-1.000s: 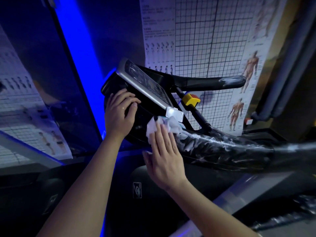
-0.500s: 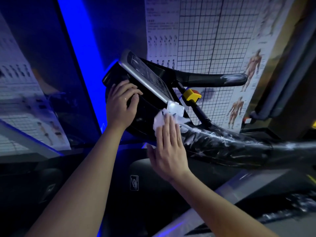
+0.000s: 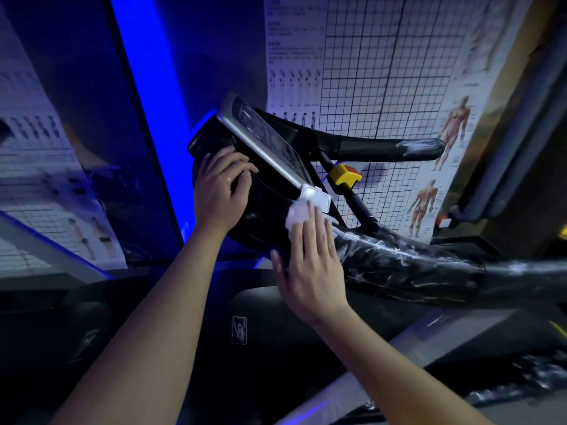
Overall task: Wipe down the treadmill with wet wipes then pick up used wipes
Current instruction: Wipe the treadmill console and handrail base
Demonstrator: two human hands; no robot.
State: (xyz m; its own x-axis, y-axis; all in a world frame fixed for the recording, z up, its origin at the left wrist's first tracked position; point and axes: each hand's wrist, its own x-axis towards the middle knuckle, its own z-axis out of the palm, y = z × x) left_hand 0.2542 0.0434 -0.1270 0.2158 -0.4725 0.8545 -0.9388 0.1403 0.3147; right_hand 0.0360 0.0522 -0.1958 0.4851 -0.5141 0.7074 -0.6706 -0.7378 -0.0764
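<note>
**Wipe climbs to the corner of the screen**

Closest to us, lower centre of the frame, the right hand (image 3: pixel 310 265) is laid flat, fingers straight and together, pressing the wipe (image 3: pixel 295 213) onto the dark side of the console (image 3: pixel 270 197). And there's the change: a second ago that wipe sat lower on the housing with a good bunch of it showing; now it has ridden up under the fingertips and touches the lower edge of the white tab (image 3: pixel 317 196) at the screen's bottom corner. Less of it peeks out, so more is trapped under the fingers.

Just left of that, the left hand (image 3: pixel 219 191) stays put, fingers curled over the console's near edge, bracing it. The two hands are apart, with bare black housing between them.

To the right, the plastic-wrapped rail (image 3: pixel 399 265) runs off toward the frame edge; beyond it the yellow stop button (image 3: pixel 345 174), then the poster (image 3: pixel 368 72) filling the upper right.

My read: this is mid-wipe, one upward stroke finishing at the trim. The screen face and rail look like the next ground to cover, and pick-up of used wipes is a long way off yet
</note>
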